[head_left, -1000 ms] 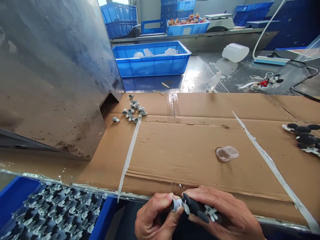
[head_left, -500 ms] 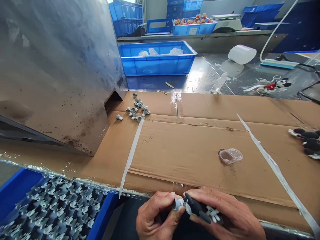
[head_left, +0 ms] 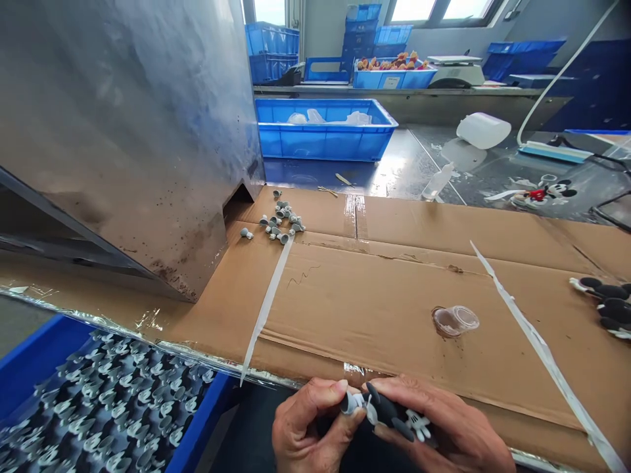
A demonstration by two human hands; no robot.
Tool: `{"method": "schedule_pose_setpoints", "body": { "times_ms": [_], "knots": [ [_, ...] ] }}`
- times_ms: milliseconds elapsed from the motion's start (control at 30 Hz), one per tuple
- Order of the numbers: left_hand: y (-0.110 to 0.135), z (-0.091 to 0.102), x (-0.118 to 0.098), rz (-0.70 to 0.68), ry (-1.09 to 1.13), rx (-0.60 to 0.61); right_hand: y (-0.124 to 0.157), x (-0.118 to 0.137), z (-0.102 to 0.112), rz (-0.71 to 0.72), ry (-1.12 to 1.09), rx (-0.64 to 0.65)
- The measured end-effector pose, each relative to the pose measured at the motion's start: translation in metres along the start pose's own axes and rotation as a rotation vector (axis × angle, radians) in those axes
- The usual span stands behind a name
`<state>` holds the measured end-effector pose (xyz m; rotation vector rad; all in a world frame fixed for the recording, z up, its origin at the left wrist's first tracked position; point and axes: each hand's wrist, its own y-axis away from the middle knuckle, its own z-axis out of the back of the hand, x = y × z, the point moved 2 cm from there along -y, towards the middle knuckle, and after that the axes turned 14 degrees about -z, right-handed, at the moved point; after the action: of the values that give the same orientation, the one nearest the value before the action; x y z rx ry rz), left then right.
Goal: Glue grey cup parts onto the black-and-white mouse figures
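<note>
at the bottom centre of the frame, the left hand [head_left: 308,424] and right hand [head_left: 446,420] are both closed on a black cartoon-mouse figure [head_left: 387,407], its long axis lying nearly level. its grey end piece [head_left: 351,403] points left, nearer the left hand, just below the cardboard sheet [head_left: 369,309].

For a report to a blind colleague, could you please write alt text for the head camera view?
A bare left hand and right hand hold a small black-and-white Mickey Mouse figure at the near edge of a flattened brown cardboard sheet. Small grey moulded pieces lie on the cardboard, and a blue plastic crate of similar figures sits at lower left.
</note>
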<state>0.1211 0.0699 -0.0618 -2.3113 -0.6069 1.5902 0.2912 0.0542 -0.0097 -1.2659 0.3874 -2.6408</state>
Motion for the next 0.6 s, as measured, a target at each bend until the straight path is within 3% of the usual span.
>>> {"method": "schedule_pose_setpoints", "body": {
  "times_ms": [433,600],
  "knots": [
    [0.005,0.002,0.008,0.049,0.054,-0.065,0.005,-0.006,-0.003,-0.018,-0.031,0.049],
    [0.001,0.006,-0.002,0.011,0.045,-0.043,0.002,0.004,-0.005,0.001,-0.054,0.036]
  ]
}}
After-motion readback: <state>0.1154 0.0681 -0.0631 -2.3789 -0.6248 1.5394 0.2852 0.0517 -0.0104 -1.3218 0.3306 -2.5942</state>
